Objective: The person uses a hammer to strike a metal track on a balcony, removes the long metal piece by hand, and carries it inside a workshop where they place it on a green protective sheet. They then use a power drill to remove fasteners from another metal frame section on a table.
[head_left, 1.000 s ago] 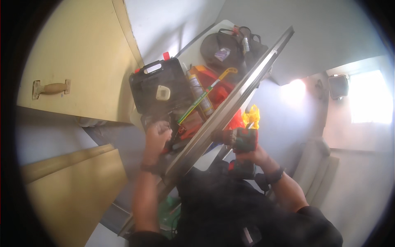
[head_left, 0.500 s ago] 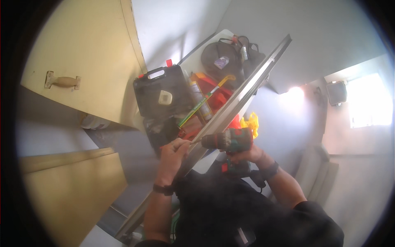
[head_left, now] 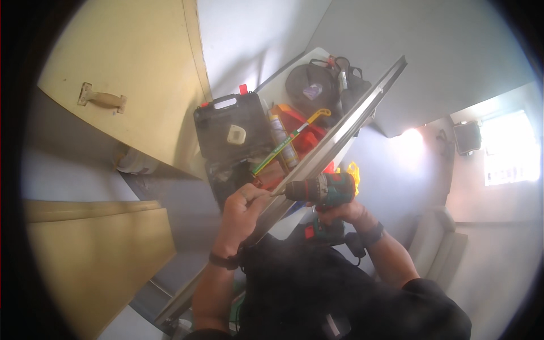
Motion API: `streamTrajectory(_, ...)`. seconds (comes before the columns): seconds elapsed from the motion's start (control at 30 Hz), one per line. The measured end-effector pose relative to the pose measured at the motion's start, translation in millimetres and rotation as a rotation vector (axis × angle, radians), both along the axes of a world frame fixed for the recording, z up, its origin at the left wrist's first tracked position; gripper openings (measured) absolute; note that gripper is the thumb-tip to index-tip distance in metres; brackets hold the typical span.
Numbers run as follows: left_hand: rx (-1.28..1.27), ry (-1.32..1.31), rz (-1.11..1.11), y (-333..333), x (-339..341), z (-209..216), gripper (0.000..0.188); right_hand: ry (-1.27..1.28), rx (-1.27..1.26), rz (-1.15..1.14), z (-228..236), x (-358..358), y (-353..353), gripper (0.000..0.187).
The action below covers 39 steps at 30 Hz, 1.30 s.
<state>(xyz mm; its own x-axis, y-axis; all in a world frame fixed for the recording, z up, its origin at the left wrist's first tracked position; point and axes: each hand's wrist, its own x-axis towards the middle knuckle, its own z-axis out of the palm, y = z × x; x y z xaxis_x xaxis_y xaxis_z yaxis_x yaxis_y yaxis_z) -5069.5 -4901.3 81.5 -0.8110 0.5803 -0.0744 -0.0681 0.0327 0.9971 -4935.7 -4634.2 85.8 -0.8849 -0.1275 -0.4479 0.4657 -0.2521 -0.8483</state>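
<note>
My right hand [head_left: 341, 212] is wrapped around the grip of a green and black cordless drill [head_left: 334, 189], which lies level with its chuck toward the left. A thin bit reaches from the chuck to the fingertips of my left hand [head_left: 242, 212]. That hand is closed in a pinch at the bit's end, against the near part of a long pale metal profile [head_left: 345, 129]. What exactly the fingers grip is too small to make out. The profile runs diagonally from my body to the far right, passing under the drill's front.
Beyond the profile, a white table [head_left: 258, 90] bears an open black tool case [head_left: 235, 127], a yellow-green hacksaw [head_left: 289, 141], a sealant tube [head_left: 284, 139] and a dark bag [head_left: 311, 85]. A yellow cabinet door [head_left: 124, 56] stands at left. A grey panel rises at the far right.
The whole view has shifted slightly, so the table and cabinet appear farther right. Both hands keep their hold, with the drill and bit still at the left fingertips.
</note>
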Motion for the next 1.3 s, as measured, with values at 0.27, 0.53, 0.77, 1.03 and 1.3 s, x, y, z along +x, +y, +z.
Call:
streamTrajectory(0.27, 0.022, 0.147, -0.026, 8.4, -11.2, 19.7, 0.007, 0.113, -0.009, 0.045, 5.7, -12.8, 4.5, 0.045)
streamTrajectory(0.53, -0.254, 0.443, -0.201, 12.2, -16.5, 52.7, 0.047, 0.088, -0.034, -0.013, 36.7, -27.5, -10.0, 0.044)
streamTrajectory(0.77, -0.416, 0.803, -0.248, 16.1, -16.9, 44.9, 0.063, 0.07, -0.065, 0.048, 35.7, -30.7, -8.2, 0.043)
streamTrajectory(1.03, -0.165, 0.566, -0.259, 19.9, -11.3, 55.3, 0.046, 0.11, 0.005, 0.141, 40.5, -27.5, -6.4, 0.042)
streamTrajectory(1.3, -0.271, 0.272, -0.442, 15.7, -30.9, 43.3, 0.046, 0.103, 0.039, 0.203, 31.3, -25.9, -1.7, 0.039)
